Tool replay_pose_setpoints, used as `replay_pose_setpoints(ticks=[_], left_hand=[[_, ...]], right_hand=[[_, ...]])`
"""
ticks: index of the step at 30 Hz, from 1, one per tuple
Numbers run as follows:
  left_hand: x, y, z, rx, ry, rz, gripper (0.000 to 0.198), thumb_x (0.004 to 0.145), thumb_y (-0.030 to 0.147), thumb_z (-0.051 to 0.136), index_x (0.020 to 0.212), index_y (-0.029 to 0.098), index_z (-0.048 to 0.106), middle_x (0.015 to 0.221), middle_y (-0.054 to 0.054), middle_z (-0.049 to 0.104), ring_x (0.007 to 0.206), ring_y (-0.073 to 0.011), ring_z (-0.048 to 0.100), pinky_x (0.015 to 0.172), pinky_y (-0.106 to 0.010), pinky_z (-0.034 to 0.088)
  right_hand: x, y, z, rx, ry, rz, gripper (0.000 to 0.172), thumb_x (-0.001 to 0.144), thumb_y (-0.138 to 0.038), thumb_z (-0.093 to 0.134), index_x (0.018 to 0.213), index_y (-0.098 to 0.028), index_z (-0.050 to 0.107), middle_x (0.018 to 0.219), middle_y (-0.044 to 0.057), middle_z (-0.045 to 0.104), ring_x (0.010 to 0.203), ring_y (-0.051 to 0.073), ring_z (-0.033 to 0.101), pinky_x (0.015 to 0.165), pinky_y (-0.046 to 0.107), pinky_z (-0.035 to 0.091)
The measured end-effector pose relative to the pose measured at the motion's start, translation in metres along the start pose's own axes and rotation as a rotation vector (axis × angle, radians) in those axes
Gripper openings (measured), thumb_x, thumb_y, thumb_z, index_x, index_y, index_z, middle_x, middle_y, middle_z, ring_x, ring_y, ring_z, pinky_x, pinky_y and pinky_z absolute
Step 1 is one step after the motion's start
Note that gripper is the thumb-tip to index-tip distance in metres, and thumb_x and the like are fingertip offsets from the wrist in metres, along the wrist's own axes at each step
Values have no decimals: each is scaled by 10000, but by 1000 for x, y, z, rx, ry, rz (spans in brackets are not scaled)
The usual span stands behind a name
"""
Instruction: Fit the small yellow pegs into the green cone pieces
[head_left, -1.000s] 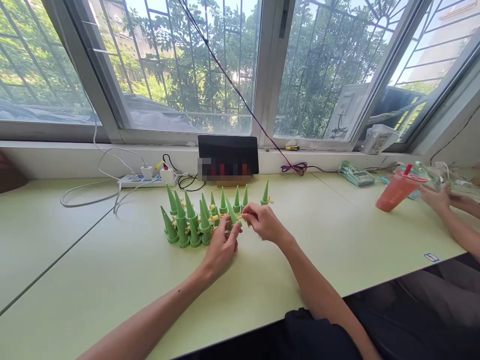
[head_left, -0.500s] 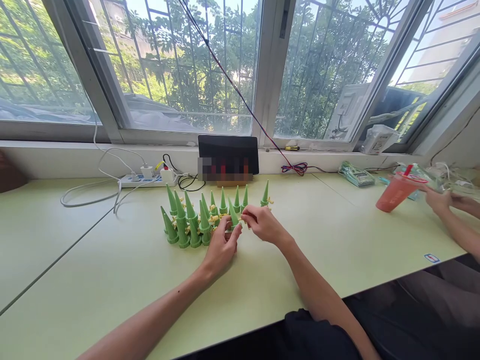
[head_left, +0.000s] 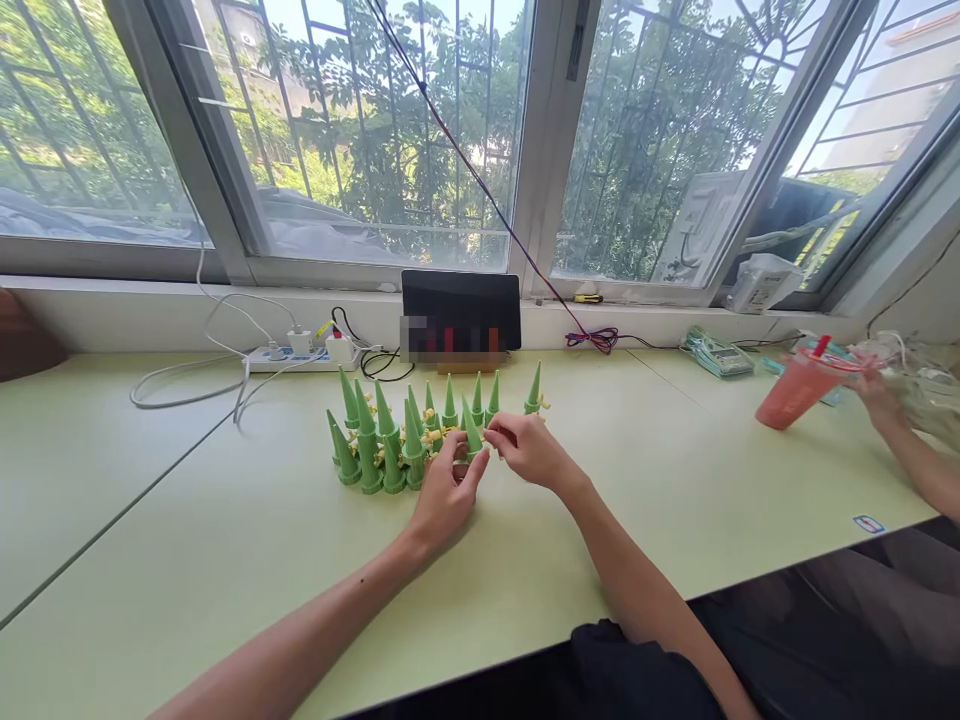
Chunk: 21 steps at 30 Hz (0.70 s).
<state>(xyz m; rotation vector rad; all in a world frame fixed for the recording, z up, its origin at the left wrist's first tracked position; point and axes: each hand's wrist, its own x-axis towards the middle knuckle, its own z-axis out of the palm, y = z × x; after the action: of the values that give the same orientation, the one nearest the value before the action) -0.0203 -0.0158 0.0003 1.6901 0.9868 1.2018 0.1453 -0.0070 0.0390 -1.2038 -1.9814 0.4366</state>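
A cluster of several green cone-shaped plastic spikes [head_left: 375, 440] with small yellow fittings stands upright on the pale green table [head_left: 225, 540]. My left hand [head_left: 444, 492] is closed around the base of one green cone [head_left: 471, 432] at the cluster's right edge. My right hand [head_left: 529, 450] pinches a small yellow fitting at that same cone, its fingertips meeting those of the left hand. One more green cone [head_left: 533, 390] stands alone just behind my right hand.
A dark tablet [head_left: 460, 312] leans against the window ledge behind the cones. A power strip [head_left: 300, 356] with white cables lies at the back left. At the right, another person's hand [head_left: 879, 400] is beside a pink drink cup [head_left: 796, 388] and a clear plastic bag.
My hands stay on the same cone with only slight finger shifts. The other person's hand at the right has moved away from the cup toward the plastic bag.
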Motion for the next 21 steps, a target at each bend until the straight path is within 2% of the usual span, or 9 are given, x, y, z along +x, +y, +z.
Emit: replay_pose_setpoints(ticks=[5,12,21], left_hand=[[0,2,0,7,22,11,317,871,489,576,990,200,519,776,3,540,520,-88,490,451,-208,314],[0,1,-1,20,-6,-18,308,882,482,571,1009,211,496,786,21,503,520,-77,461,477,-210,349],[-1,4,-1,19,-16,-20,305,889,478,567,1007,212,475,765,39,450,508,-66,438,467,-205,332]], right_hand=[[0,0,1,-3,-1,0,243,947,-297,492,741,-182,549,619,-16,551,553,105,438,552,229,330],[0,0,1,-7,-8,4,243,947,-296,486,737,-186,537,616,-16,543,555,108,434,551,230,330],[0,-1,0,-20,-10,6,247,945,-291,485,727,-186,533,610,-16,540,550,108,429,546,231,320]])
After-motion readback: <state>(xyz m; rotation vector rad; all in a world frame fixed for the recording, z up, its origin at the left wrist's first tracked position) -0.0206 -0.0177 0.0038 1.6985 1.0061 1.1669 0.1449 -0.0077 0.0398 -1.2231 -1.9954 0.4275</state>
